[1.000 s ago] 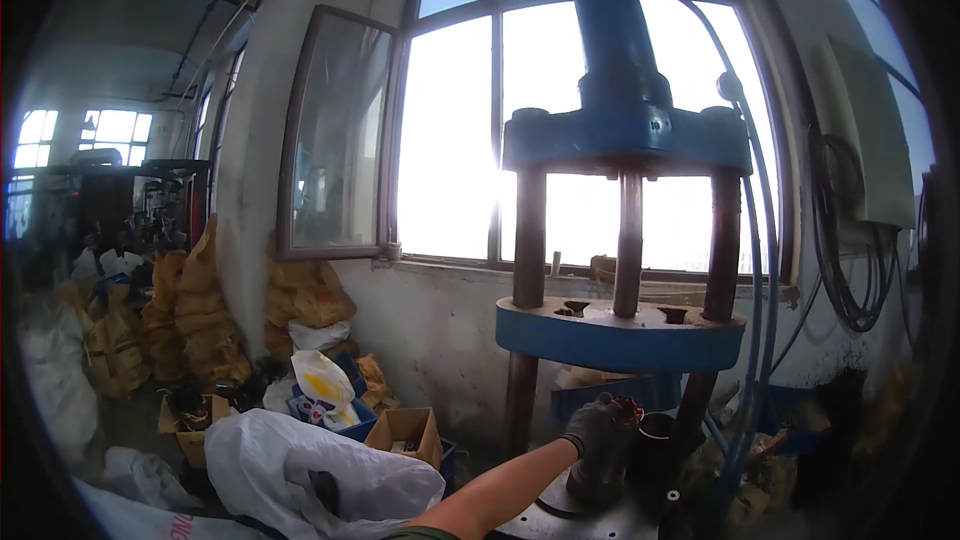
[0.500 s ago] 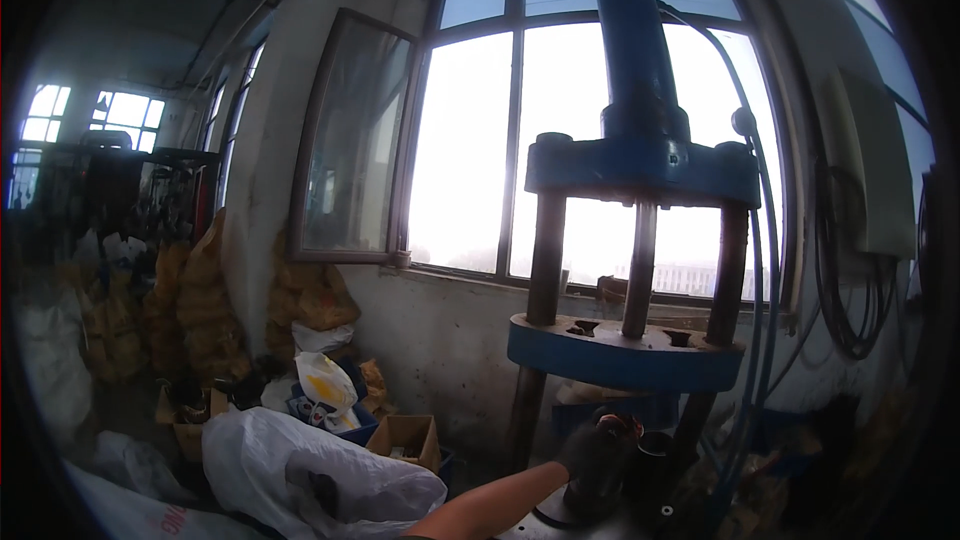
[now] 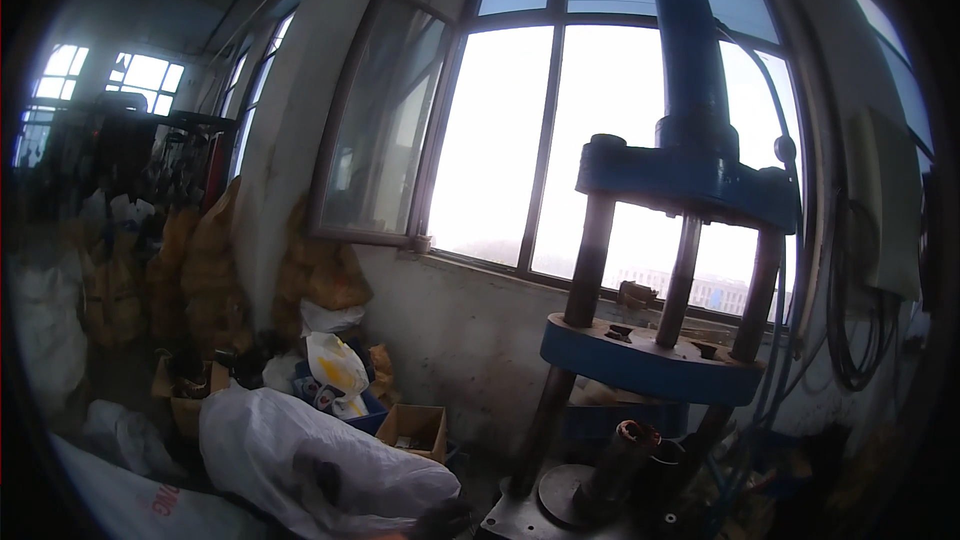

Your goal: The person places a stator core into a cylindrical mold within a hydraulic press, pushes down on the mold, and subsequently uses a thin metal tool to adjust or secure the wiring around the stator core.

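Observation:
My left hand (image 3: pixel 442 518), in a dark glove, is at the lower edge beside the white sack; its fingers are dim and cannot be made out. My right hand is out of sight. To the right of my left hand, a dark metal cylinder (image 3: pixel 612 475) with a reddish, ragged top rim leans slightly on the round plate (image 3: pixel 562 492) of a blue hydraulic press. Just behind it is a second dark, round-mouthed piece (image 3: pixel 666 453). Above them, the press's blue middle plate (image 3: pixel 650 365) sits around steel columns, with a bright rod (image 3: pixel 682 280) coming down to it.
A stuffed white sack (image 3: pixel 300 450) lies at the lower left. Behind it are an open cardboard box (image 3: pixel 415 428) and a blue crate (image 3: pixel 368 412) holding bags. Brown sacks (image 3: pixel 205 285) are piled along the wall. Hoses (image 3: pixel 782 270) hang right of the press, near a window.
My left hand has left the cylinder and drawn back to the lower left. The cylinder's ragged top now shows uncovered. The view has shifted and tilted, so the press appears farther right.

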Tool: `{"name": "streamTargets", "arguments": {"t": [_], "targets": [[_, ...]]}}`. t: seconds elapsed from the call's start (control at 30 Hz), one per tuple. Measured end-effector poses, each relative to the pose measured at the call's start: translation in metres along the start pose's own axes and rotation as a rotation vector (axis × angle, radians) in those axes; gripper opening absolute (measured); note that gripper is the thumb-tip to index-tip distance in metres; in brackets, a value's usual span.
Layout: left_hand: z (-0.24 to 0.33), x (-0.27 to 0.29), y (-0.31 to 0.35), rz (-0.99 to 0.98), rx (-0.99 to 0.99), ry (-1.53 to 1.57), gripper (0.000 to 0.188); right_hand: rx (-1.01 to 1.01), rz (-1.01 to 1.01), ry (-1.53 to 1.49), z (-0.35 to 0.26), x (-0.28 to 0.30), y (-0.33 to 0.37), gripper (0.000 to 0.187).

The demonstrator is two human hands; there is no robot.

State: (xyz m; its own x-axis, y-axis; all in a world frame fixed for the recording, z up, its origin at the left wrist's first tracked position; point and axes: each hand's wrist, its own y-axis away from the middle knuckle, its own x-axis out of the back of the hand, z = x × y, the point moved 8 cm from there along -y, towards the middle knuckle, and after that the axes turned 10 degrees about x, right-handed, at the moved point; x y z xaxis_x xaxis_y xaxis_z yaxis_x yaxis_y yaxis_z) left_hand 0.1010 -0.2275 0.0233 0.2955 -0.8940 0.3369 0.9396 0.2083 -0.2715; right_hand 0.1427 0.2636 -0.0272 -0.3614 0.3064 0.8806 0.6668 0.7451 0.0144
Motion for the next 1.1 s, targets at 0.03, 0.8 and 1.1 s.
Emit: {"name": "streamTargets", "arguments": {"t": [0.03,0.8,1.1], "targets": [[-0.066,0.017,0.016,0.036,0.123,0.368,0.035,0.004,-0.025,-0.007,-0.004,-0.002,-0.003,0.052],[-0.276,0.099,0.371,-0.592,1.191,-1.002,0.063,-0.833,0.038,-0.843,0.183,-0.062,0.155,0.048],[-0.276,0.144,0.452,-0.515,1.071,-0.968,0.074,-0.896,0.155,-0.859,0.11,-0.047,0.145,0.04]]}}
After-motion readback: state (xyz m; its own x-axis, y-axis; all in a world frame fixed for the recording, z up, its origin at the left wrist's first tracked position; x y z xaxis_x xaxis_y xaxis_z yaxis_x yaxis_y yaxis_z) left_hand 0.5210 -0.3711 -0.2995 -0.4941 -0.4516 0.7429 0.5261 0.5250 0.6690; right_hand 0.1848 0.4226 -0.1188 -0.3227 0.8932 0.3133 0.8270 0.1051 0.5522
